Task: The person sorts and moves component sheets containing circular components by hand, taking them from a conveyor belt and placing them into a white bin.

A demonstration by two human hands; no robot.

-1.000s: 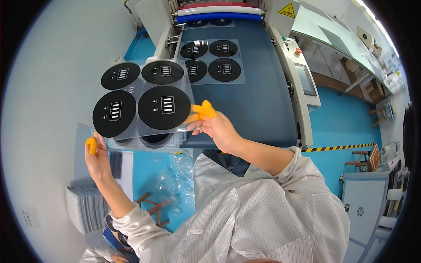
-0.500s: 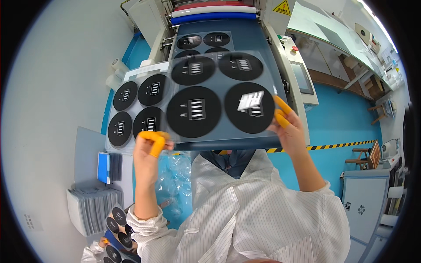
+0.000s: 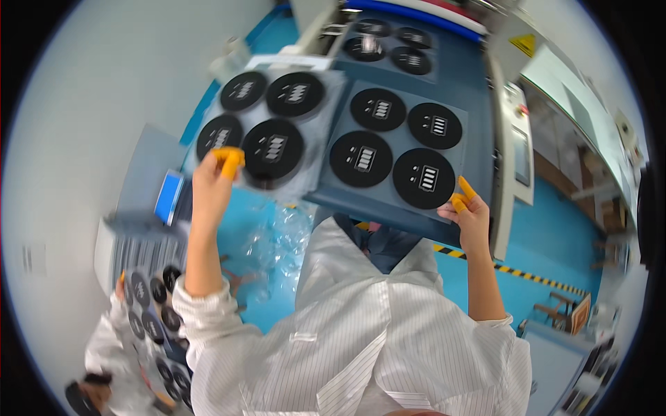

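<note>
My left hand (image 3: 213,184), with yellow finger covers, has its fingers closed at the near left of a clear sheet (image 3: 316,156) with black discs. That sheet tops a blurred stack left of the belt, and its edge under my fingers is hard to see. On the dark blue belt (image 3: 479,125) lies another clear sheet (image 3: 409,132) bearing black discs with pale battery-like marks. My right hand (image 3: 468,211), also in yellow finger covers, pinches its near right corner. Farther up the belt, close to the rollers, rests a third disc sheet (image 3: 392,45).
The machine's blue roller (image 3: 423,17) spans the far end. A control panel (image 3: 522,149) stands along the right rail. Crumpled clear film (image 3: 277,239) covers floor at my left. At the lower left, a co-worker (image 3: 114,347) sits near more disc sheets.
The carried sheet has come down onto the belt. My left hand has left it and moved onto the stack at the left; my right hand stays at its corner. The view has turned.
</note>
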